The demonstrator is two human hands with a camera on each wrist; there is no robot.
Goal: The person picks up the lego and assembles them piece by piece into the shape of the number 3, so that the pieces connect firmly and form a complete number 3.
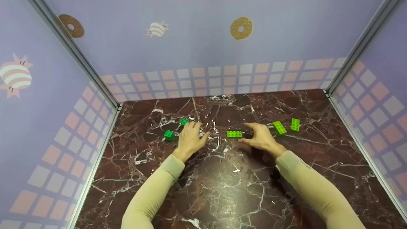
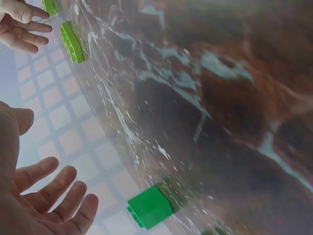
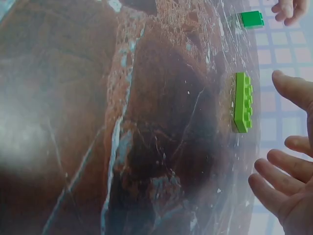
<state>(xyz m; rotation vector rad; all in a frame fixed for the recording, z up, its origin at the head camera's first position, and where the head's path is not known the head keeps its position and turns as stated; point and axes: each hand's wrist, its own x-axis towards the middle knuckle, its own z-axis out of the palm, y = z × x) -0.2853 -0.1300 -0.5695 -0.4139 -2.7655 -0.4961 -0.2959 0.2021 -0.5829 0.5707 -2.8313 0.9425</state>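
Observation:
My left hand (image 1: 190,138) hovers low over the marbled table, fingers spread and nothing in them. Beside it lies a dark green square toy brick (image 1: 169,135), and a second dark green brick (image 1: 184,121) sits just past its fingertips. In the left wrist view one green brick (image 2: 150,207) shows below the fingers. Thumb and fingers parted, my right hand (image 1: 260,136) is around the right end of a lime green long brick (image 1: 234,134). The right wrist view shows a gap between that lime brick (image 3: 242,103) and the fingers.
Two more lime green long bricks, one tilted (image 1: 279,128) and one farther right (image 1: 295,124), lie beyond the right hand. Patterned purple panels (image 1: 197,47) wall in the marbled tabletop (image 1: 222,178) at the back and both sides, joined by metal posts.

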